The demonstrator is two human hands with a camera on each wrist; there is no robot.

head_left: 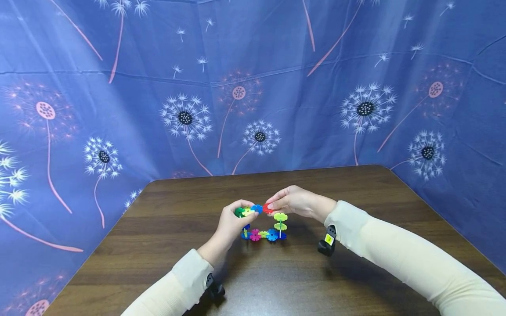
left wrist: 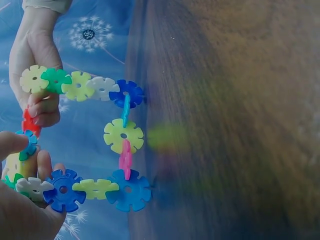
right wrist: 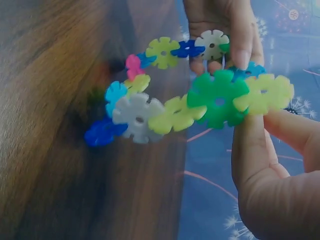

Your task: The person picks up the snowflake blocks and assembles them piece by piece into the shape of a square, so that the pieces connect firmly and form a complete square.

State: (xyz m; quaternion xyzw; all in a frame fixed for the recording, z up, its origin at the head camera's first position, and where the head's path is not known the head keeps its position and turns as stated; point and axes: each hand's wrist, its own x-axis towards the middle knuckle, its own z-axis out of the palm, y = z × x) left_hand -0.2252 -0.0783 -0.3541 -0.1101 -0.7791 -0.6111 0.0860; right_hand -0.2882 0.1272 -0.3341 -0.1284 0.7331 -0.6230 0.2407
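Observation:
Interlocking plastic snowflake discs form a many-coloured loop between both hands. At its top left, my left hand [head_left: 231,221] pinches the blue disc [head_left: 258,208], with a green disc [head_left: 239,212] beside it. My right hand [head_left: 297,202] holds the red disc [head_left: 267,209] between thumb and fingers, edge to edge with the blue one. In the left wrist view the red disc [left wrist: 30,122] meets the small blue disc [left wrist: 31,144]. The loop's lower side shows a pink disc [head_left: 254,235] and a larger blue disc [head_left: 272,235]. Yellow-green discs [head_left: 280,217] run down its right side.
A brown wooden table [head_left: 178,210] lies beneath the hands. Behind it hangs a blue cloth [head_left: 300,131] printed with dandelions. Each wrist wears a small black camera, such as the right wrist's camera [head_left: 327,241].

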